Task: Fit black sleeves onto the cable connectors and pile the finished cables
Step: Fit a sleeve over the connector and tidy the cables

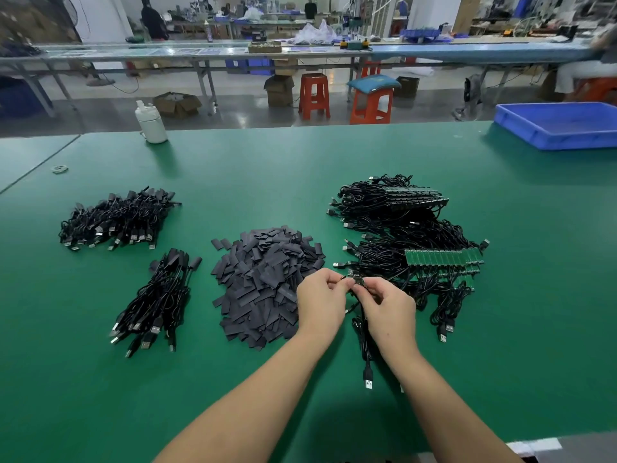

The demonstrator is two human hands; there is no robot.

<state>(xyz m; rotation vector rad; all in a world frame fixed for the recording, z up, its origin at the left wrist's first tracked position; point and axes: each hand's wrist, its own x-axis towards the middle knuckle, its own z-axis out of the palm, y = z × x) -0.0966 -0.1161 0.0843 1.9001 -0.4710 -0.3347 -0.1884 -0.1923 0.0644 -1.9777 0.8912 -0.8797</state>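
head view: both bare hands meet just above the green table mat (300,182), near its front middle. the left hand (320,304) and the right hand (389,310) pinch the same small piece between their fingertips, the fingers drawn in narrow around it; it is the connector end of a black cable (364,335), and whether a sleeve is already on it is too small to tell. the rest of that cable hangs down between the wrists and lies on the mat, its usb plug (368,379) pointing toward the near edge.

just left of the hands, touching the left hand's outline, lies the heap of loose black sleeves (263,282), flat dark rectangles. right of and behind the hands sprawls the pile of unsleeved cables (400,235), with a row of bare green circuit boards (444,257) side by side and a second, darker row farther back. on the left side of the mat are two piles of sleeved cables: a near bundle (157,302) and a far bundle (117,218), well apart from the hands.

at the far left edge stands a white bottle (151,123); at the far right corner sits a blue plastic tray (561,127). beyond the table, orange stools (314,95) and long workbenches with people at them.
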